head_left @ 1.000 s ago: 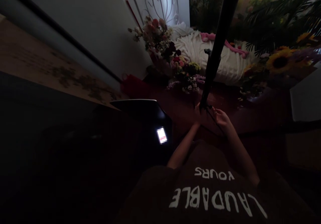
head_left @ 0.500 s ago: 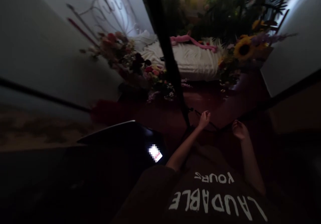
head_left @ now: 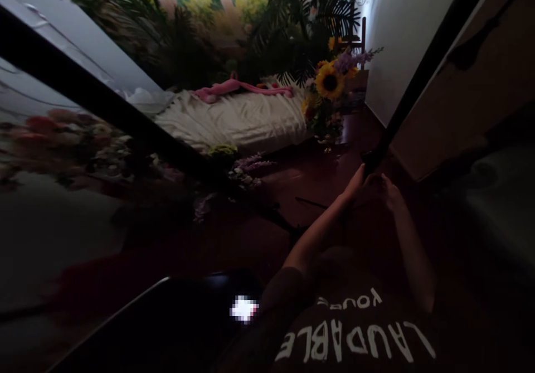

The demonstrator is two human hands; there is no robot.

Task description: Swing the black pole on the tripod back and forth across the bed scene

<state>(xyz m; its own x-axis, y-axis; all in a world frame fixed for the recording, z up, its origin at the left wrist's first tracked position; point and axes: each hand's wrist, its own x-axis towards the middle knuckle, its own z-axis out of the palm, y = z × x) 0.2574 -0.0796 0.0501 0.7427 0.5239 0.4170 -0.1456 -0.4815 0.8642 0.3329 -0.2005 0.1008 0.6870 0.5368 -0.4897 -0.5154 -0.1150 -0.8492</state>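
Observation:
My left hand reaches forward to the lower part of a dark pole on the right. Its fingers are dim and partly lost against the pole, so their grip cannot be made out. Just right of it, my right hand is raised with its fingers apart and bent, near the pole's lower end, and nothing shows in it. A second dark pole slants across the view on the left.
A cloth-covered bed with a pink plush toy stands ahead. Sunflowers are at its right end, pink flowers at left. A dark glossy surface lies at lower left. A wall rises at right.
The view has turned right, so the bed and flowers sit farther left. My left hand has moved forward and right to the right pole. My two hands are closer together.

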